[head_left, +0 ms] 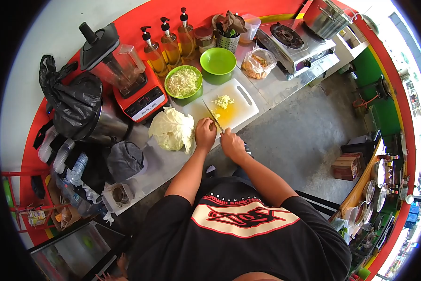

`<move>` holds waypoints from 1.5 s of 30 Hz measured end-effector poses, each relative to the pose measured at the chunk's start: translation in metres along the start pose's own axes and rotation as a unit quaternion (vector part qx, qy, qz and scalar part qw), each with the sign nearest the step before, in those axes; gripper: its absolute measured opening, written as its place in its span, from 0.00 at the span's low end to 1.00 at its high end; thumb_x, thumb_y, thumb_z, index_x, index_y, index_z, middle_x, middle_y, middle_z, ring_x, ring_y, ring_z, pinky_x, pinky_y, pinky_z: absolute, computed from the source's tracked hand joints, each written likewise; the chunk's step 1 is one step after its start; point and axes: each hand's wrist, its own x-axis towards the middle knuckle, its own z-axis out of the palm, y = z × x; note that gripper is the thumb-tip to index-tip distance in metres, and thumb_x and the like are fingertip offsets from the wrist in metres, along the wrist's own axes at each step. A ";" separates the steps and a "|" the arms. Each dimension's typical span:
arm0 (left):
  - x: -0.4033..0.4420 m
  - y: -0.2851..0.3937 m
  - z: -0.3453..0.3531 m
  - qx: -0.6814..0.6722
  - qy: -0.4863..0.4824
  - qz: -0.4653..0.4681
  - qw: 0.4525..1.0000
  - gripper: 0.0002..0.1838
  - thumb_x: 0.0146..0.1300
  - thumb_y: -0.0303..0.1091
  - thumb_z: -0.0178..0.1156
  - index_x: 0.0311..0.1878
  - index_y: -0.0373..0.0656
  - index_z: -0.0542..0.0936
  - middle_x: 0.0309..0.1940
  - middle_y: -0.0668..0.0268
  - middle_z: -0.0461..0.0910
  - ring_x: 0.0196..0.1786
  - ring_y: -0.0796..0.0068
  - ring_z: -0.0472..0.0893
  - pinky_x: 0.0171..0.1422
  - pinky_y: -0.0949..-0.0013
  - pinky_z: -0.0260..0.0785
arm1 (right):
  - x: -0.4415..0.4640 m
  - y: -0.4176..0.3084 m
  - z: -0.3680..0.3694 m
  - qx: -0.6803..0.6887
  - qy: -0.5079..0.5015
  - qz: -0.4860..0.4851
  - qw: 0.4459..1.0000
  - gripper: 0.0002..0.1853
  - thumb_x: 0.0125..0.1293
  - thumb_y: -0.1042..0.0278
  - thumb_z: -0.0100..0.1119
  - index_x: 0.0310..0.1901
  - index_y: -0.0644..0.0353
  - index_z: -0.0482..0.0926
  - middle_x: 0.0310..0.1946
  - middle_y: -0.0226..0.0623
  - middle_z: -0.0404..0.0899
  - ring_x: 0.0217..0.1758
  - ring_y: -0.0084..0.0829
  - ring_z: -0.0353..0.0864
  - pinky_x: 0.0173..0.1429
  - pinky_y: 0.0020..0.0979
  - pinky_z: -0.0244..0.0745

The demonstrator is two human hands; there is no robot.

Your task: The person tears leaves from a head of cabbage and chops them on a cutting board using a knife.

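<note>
My right hand (232,143) is closed round the handle of a knife (213,114), whose blade points up and left over the white cutting board (245,110). Close beside the blade is my left hand (205,134), its fingers curled at the board's near edge; whatever they hold is too small to make out. Chopped pale pieces (223,101) lie on the board above a yellow stain. A large cabbage (173,129) rests left of my left hand. Behind the board, one green bowl (184,82) holds shredded cabbage, and another green bowl (218,61) looks empty.
A red blender (140,96) and a black plastic bag (77,100) stand at the left. Pump bottles (170,47) line the back. To the right are a bag of food (258,62), a gas stove (297,47) and a steel pot (326,19). Fingers show at the bottom left.
</note>
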 end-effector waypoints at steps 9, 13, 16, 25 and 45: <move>0.000 0.003 -0.003 -0.018 -0.028 -0.028 0.999 0.03 0.62 0.24 0.62 0.37 0.35 0.79 0.39 0.54 0.82 0.46 0.47 0.80 0.51 0.52 0.73 | 0.028 0.005 0.003 0.001 0.015 -0.038 0.999 0.18 0.79 0.54 0.50 0.46 0.65 0.72 0.36 0.60 0.86 0.43 0.60 0.87 0.49 0.53 0.82; -0.001 0.003 -0.004 -0.020 -0.028 -0.030 0.999 0.02 0.62 0.23 0.61 0.38 0.35 0.79 0.39 0.54 0.82 0.46 0.47 0.80 0.51 0.52 0.73 | 0.021 0.008 0.003 0.008 0.013 -0.043 0.999 0.19 0.79 0.54 0.51 0.45 0.66 0.72 0.36 0.62 0.85 0.42 0.62 0.87 0.49 0.54 0.81; -0.002 0.003 -0.002 -0.016 -0.001 -0.016 1.000 0.03 0.62 0.22 0.61 0.38 0.35 0.80 0.40 0.54 0.83 0.46 0.47 0.80 0.52 0.52 0.73 | 0.004 0.011 0.010 0.021 0.020 -0.020 0.999 0.18 0.79 0.54 0.51 0.45 0.66 0.72 0.35 0.62 0.85 0.42 0.62 0.87 0.48 0.55 0.81; -0.004 -0.002 -0.001 -0.023 -0.010 -0.019 1.000 0.03 0.61 0.24 0.62 0.37 0.34 0.81 0.41 0.54 0.83 0.47 0.48 0.81 0.53 0.53 0.74 | 0.025 0.008 0.003 0.010 0.012 -0.050 0.999 0.18 0.78 0.54 0.52 0.46 0.65 0.72 0.36 0.62 0.85 0.42 0.62 0.87 0.49 0.55 0.81; -0.004 0.000 -0.001 -0.016 -0.020 -0.026 0.999 0.04 0.60 0.25 0.63 0.36 0.35 0.79 0.39 0.54 0.81 0.45 0.47 0.81 0.51 0.53 0.74 | 0.017 0.009 0.000 0.020 -0.002 -0.047 0.999 0.19 0.78 0.54 0.52 0.47 0.68 0.73 0.37 0.63 0.85 0.43 0.62 0.87 0.50 0.54 0.81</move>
